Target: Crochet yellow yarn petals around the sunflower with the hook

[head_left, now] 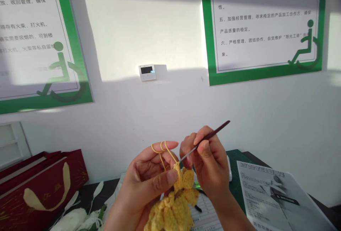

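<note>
- Yellow crochet work hangs low in front of the person, pinched at its top edge in the left hand, with the finished, bumpy rows dropping toward the bottom of the view. The pinch seems meant to keep the newest stitches steady and close to the hook.
- Yellow yarn loops around the raised left fingers and runs down to the work. Threaded this way, it likely stays taut and feeds evenly.
- The right hand holds a slim crochet hook in a pencil-like grip, with its dark handle angled up and away and its metal tip pointing at the pinched stitches, a position that suits fine control.
- The hands are close together but separate, linked only through the hook tip reaching toward the work and yarn.
- Below the hands, a printed form lies on a dark table, beside a green cutting mat and a printed sheet.
- To the left are a dark red gift bag and a bundle of white fluffy material.
- Green-framed notice boards hang on the white wall, with a small wall control panel between them.
</note>
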The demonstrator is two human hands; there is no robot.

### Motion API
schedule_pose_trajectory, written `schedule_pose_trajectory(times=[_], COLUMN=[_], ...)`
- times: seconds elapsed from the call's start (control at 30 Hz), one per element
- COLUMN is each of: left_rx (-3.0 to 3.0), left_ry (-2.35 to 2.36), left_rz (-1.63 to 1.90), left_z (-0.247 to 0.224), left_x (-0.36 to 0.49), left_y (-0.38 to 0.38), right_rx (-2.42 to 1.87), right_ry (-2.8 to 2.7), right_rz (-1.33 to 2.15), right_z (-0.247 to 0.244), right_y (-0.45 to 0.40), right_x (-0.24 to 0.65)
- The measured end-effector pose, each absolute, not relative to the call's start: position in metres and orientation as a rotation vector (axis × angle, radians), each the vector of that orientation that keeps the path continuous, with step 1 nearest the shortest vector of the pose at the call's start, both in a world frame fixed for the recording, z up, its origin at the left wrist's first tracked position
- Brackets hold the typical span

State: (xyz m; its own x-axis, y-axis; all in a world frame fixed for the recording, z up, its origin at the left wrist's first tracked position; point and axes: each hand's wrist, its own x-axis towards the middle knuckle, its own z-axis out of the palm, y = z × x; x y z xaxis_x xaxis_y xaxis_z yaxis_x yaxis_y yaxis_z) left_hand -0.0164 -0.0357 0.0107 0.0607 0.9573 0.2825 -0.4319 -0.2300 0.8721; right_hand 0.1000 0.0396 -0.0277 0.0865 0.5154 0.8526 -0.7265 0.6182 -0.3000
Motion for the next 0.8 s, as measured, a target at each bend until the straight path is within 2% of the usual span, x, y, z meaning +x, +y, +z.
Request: schedule_pose_trajectory(times=[0.13,0.23,0.5,0.8], left_rx=[1.113,1.12,1.213,1.256], left_ry=[0.576,0.689,0.796,0.797], left_rz=[1.51,1.637,1.81,1.883], left_z=[0.01,0.01,0.007,0.004], left_x=[-0.012,-0.008,-0.007,-0.007], left_y=[-0.038,-0.039,-0.035,-0.03], right_rx=[0.217,0.162,0.132,0.094], right_ry=[-1.153,-1.143,-1.207,-1.158], right_rz=[1.248,1.381,1.011,0.984], right_z=[-0.024,-0.022,-0.023,-0.023], right_y=[0.036,0.034,0.033,0.035], right_x=[0.101,0.097,0.092,0.093])
